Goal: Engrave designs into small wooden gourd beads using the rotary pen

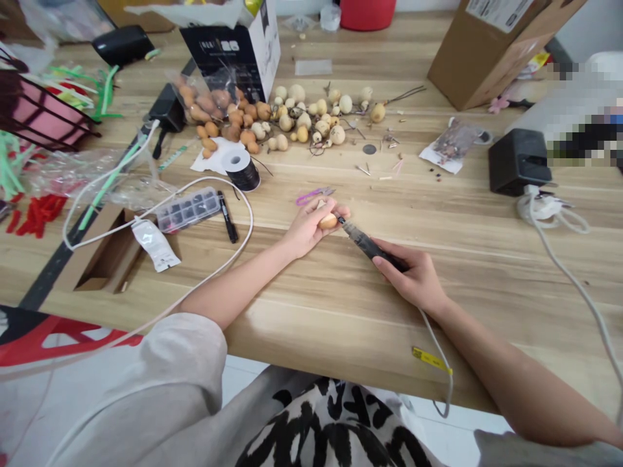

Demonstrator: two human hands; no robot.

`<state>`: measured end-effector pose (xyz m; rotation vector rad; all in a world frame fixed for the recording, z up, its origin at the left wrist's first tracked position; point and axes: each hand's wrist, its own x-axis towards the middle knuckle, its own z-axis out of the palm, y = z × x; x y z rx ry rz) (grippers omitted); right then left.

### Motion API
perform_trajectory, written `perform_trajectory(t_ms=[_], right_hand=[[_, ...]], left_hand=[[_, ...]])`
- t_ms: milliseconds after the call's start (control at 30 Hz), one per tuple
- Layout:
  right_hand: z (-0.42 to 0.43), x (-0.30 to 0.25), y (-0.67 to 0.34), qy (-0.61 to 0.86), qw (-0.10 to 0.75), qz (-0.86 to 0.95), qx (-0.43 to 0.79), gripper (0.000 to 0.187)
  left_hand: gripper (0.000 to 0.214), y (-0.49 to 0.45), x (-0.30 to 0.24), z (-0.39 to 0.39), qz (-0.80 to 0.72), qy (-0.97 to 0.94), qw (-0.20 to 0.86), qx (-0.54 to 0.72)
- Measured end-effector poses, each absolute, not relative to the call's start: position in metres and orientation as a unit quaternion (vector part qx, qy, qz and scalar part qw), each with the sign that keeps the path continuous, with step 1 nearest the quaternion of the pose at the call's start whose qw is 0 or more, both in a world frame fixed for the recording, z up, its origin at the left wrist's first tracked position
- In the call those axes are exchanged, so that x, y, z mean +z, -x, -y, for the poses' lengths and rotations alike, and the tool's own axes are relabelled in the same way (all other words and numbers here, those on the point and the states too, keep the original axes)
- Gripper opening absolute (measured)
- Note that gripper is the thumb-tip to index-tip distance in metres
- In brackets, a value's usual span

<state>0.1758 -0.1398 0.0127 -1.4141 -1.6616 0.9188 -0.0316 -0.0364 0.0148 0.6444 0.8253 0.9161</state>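
Note:
My left hand [305,227] grips a small tan gourd [328,221] between fingers and thumb, and the fingers hide much of it. My right hand [409,275] is closed around a black corded electric engraving pen [368,245], like a pencil. The pen's metal tip reaches the gourd, and contact looks likely, though I cannot confirm it at this size. A white cord [435,353] with a yellow tag runs from the pen over the table's front edge. Purple-handled scissors [314,196] lie just beyond my left fingers.
On the wooden table [311,324] lie heaps of small gourds [302,120], a black spool [242,170], a compartment box [188,209], a black marker [228,217], and a black power unit [518,161]. Cardboard boxes [489,52] and a wire basket [43,107] stand farther back.

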Motion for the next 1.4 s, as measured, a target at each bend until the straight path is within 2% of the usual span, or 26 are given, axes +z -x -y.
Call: perform_trajectory(t_ms=[367, 1400], right_hand=[[0.1402, 0.0143, -0.1749, 0.555, 0.375, 0.648, 0.363, 0.042], [0.1405, 0.0134, -0.1762, 0.532, 0.368, 0.667, 0.369, 0.040]], left_hand=[[0.026, 0.0324, 0.0155, 0.0404, -0.360, -0.342, 0.757, 0.424], [0.025, 0.0302, 0.0177, 0.0408, -0.385, -0.332, 0.754, 0.416]])
